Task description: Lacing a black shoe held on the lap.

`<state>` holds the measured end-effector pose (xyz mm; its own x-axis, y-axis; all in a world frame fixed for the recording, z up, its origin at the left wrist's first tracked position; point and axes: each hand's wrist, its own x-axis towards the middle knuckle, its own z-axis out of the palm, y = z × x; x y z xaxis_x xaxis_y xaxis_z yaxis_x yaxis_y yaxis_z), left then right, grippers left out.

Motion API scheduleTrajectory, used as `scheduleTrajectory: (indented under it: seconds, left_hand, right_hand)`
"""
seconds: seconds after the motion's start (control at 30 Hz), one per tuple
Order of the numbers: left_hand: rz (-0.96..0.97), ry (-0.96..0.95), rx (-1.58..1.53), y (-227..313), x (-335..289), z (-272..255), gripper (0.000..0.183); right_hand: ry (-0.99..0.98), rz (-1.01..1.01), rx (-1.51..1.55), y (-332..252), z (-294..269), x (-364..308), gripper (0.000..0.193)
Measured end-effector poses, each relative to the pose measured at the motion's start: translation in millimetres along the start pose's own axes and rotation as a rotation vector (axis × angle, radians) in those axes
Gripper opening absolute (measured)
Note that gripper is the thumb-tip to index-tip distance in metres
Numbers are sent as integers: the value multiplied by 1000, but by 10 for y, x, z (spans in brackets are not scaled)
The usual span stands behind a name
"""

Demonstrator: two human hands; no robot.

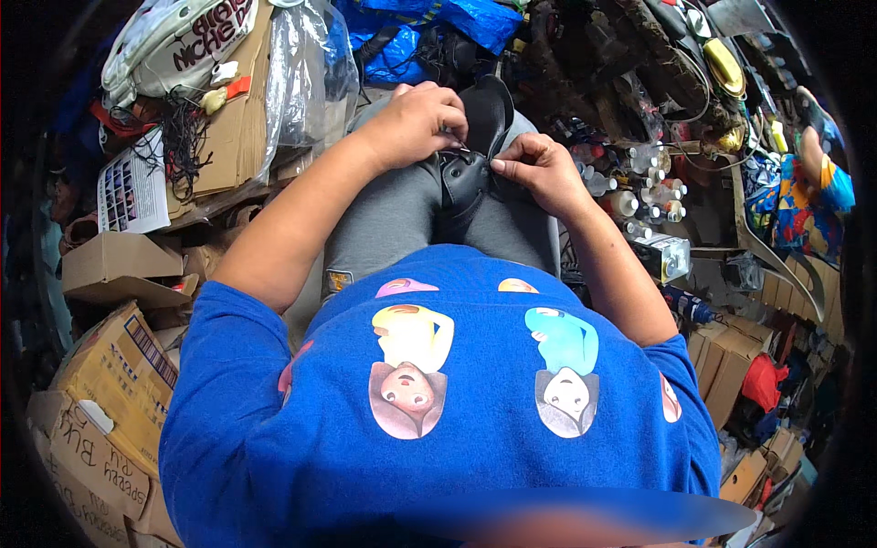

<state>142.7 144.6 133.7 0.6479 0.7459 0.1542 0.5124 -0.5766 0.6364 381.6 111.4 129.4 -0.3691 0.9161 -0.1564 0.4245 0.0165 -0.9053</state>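
A black leather shoe [468, 181] rests between my thighs, its eyelet flap facing up and its collar [489, 110] pointing away from me. Over the eyelets, my left hand [422, 123] is closed, fingertips pinching what looks like a thin dark shoelace. My right hand [544, 173] is at the shoe's right edge, with thumb and forefinger pressed together. Whatever lies between those two fingertips is too small to make out. Grey trousers [379, 224] are beneath the shoe.
Cardboard boxes [123, 265] and flat cardboard [233, 137] crowd my left side, with clear plastic [311, 82] over some of it. Several small bottles [626, 203] stand to the right. Another person's limb [811, 155] shows at the far right. Blue plastic sheeting [402, 55] lies ahead.
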Motion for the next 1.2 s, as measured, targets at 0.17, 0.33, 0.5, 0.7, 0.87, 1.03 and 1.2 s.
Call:
scheduleTrajectory:
  seconds: [0.17, 0.33, 0.5, 0.7, 0.87, 1.03, 1.2]
  left_hand:
    - [61, 26, 178, 143, -198, -178, 14]
    - [146, 139, 263, 345, -94, -236, 11]
    - [158, 197, 247, 313, 261, -76, 8]
    - [-17, 19, 179, 252, 89, -52, 11]
    - [-72, -81, 42, 254, 107, -92, 21]
    - [-176, -35, 228, 402, 115, -189, 19]
    - [-87, -123, 284, 313, 106, -139, 15]
  right_hand:
    - [22, -9, 15, 39, 5, -7, 14]
    - [-59, 179, 269, 55, -16, -12, 16]
    - [-46, 146, 263, 0, 21, 15, 16]
    - [-27, 147, 220, 63, -14, 6, 17]
    - [-34, 156, 223, 34, -6, 20, 18]
    - [-20, 139, 139, 70, -20, 34, 17]
    - [-28, 179, 166, 82, -5, 44, 17]
